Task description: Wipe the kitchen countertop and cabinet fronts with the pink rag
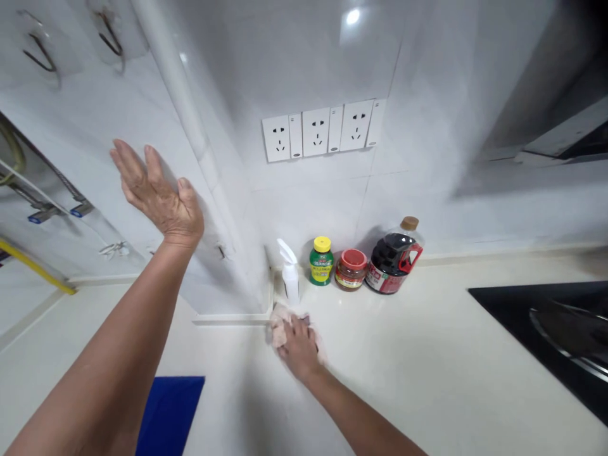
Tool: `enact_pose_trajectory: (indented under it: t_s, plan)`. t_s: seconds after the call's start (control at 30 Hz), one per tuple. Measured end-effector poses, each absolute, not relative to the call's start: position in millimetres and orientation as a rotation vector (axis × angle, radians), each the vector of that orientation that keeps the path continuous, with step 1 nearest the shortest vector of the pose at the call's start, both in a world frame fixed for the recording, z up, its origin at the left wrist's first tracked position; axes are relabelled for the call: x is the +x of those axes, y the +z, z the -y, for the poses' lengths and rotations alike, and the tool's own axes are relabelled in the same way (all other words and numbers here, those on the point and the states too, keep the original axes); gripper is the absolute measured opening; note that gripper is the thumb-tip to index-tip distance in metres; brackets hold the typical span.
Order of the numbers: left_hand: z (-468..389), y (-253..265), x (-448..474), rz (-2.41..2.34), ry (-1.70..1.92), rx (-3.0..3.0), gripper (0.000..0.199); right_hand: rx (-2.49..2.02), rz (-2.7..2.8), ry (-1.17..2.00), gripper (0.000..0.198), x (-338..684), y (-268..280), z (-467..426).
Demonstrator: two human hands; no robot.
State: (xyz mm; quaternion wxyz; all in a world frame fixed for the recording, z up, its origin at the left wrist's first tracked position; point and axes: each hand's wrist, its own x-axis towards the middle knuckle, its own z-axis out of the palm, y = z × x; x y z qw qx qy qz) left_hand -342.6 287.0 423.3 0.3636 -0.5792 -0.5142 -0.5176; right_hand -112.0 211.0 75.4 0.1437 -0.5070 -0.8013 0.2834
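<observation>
My left hand rests against the tiled wall with its fingers apart and nothing in it. Down on the pale countertop, my right hand presses on a crumpled pinkish cloth, its fingers curled over it. The cloth lies by the corner of the wall column. Just behind it stands a white spray bottle. To the right are a green bottle with a yellow cap, a jar with a red lid and a large dark sauce bottle with a red handle.
A row of wall sockets sits above the bottles. On the right is a black cooktop. A blue panel shows at the lower left. Pipe valves and wall hooks are on the left wall.
</observation>
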Motion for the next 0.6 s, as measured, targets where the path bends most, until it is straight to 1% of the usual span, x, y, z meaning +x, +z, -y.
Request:
enact_pose_trajectory:
  t_s: [0.07, 0.17, 0.23, 0.3, 0.37, 0.4, 0.43, 0.5, 0.57, 0.6]
  plan:
    - [-278.3, 416.3, -334.1, 1.387, -1.328, -1.530, 0.077, -1.477, 2.445, 0.783, 0.067, -122.3, 67.3, -192.9]
    - [-246.0, 378.9, -304.8, 1.530, -1.258, -1.683, 0.072, -1.242, 2.623, 0.843, 0.070, -137.6, 61.7, -150.2]
    - [-212.4, 335.0, -277.3, 1.644, -1.273, -1.789, 0.065, -0.898, 2.732, 0.911, 0.074, -137.9, 62.6, -116.1]
    - [-171.5, 281.7, -249.6, 1.824, -1.372, -1.799, 0.060, -0.521, 2.799, 0.905, 0.072, -125.4, 64.5, -84.7]
    - [-124.1, 227.3, -227.2, 2.084, -1.450, -1.778, 0.050, -0.218, 2.820, 0.859, 0.064, -98.6, 65.0, -63.9]
    - [-98.0, 202.1, -218.8, 2.209, -1.465, -1.747, 0.046, -0.143, 2.825, 0.823, 0.058, -79.8, 64.3, -59.2]
    - [-70.3, 179.2, -212.0, 2.329, -1.469, -1.720, 0.047, -0.190, 2.828, 0.767, 0.051, -57.5, 63.0, -58.5]
    - [-12.2, 140.9, -201.2, 2.553, -1.475, -1.657, 0.050, -0.582, 2.794, 0.601, 0.039, -4.0, 59.3, -67.3]
    - [45.3, 112.4, -189.0, 2.782, -1.465, -1.524, 0.051, -1.089, 2.658, 0.397, 0.035, 55.9, 55.4, -84.7]
    - [71.5, 101.2, -180.8, 2.873, -1.468, -1.492, 0.051, -1.263, 2.589, 0.331, 0.036, 85.8, 53.7, -94.5]
